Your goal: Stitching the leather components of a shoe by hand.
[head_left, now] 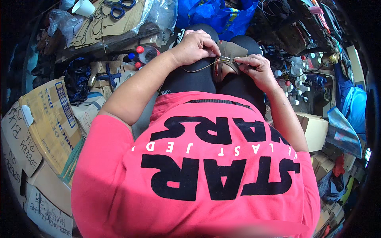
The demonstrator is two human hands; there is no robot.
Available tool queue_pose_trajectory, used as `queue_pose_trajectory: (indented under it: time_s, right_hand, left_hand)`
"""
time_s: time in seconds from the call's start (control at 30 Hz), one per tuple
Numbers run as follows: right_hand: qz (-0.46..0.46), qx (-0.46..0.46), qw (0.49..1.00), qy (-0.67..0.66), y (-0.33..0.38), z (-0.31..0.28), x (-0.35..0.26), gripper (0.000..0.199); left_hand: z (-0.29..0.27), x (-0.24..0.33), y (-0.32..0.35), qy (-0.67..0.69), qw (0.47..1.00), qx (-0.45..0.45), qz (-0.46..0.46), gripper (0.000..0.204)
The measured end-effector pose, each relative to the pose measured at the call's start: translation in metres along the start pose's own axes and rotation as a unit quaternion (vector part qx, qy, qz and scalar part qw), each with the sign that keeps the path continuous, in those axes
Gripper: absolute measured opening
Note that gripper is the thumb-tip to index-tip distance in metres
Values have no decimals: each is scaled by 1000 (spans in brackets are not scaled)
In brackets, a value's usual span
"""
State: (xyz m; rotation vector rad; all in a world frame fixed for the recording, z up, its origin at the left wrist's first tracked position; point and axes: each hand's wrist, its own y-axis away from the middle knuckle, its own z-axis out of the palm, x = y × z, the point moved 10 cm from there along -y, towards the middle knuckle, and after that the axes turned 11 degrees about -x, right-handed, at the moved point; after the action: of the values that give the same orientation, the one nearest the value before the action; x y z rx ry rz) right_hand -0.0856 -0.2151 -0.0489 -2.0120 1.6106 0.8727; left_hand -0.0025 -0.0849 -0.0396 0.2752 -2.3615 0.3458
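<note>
Across my dark-trousered lap lies a brown leather shoe upper (233, 49) with reddish edging along one side. A thin tan lace (198, 70) is threaded at its middle, and a loose loop of it curves out to the left over my thigh. My left hand (194, 47) is closed at the upper's left side, its thumb and fingertips pinching the lace near the crossing. On the other side my right hand (258, 70) pinches the lace between thumb and forefinger, close to the leather. The far underside of the upper is hidden.
Blue-handled scissors (118, 12) lie on flat brown pieces at the upper left, near a white cup (83, 8). A blue bag (218, 14) sits beyond my knees. Small bottles (295, 79) crowd the right side. Cardboard boxes (49, 119) stand at the left.
</note>
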Motion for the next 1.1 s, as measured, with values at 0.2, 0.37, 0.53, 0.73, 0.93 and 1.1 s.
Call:
queue_pose_trajectory:
  time_s: [0.2,0.37,0.53,0.73,0.93,1.1]
  right_hand:
    - [3,8,1000,-11,-3,1,-1,24]
    - [7,-2,999,-32,-1,1,4,25]
    - [5,-9,1000,-18,0,2,2,25]
    - [4,-10,1000,-14,0,2,3,25]
    - [2,-13,1000,-14,0,2,4,27]
    - [7,-13,1000,-6,0,2,4,27]
  left_hand:
    - [3,-5,-9,-3,999,-16,-28,9]
    - [6,-10,-12,64,995,-70,-37,10]
    - [2,-4,-8,50,997,-62,0,13]
    - [5,-8,-9,63,995,-75,-12,14]
    - [5,-8,-9,65,994,-82,-13,15]
    - [6,-9,-9,71,993,-93,-22,16]
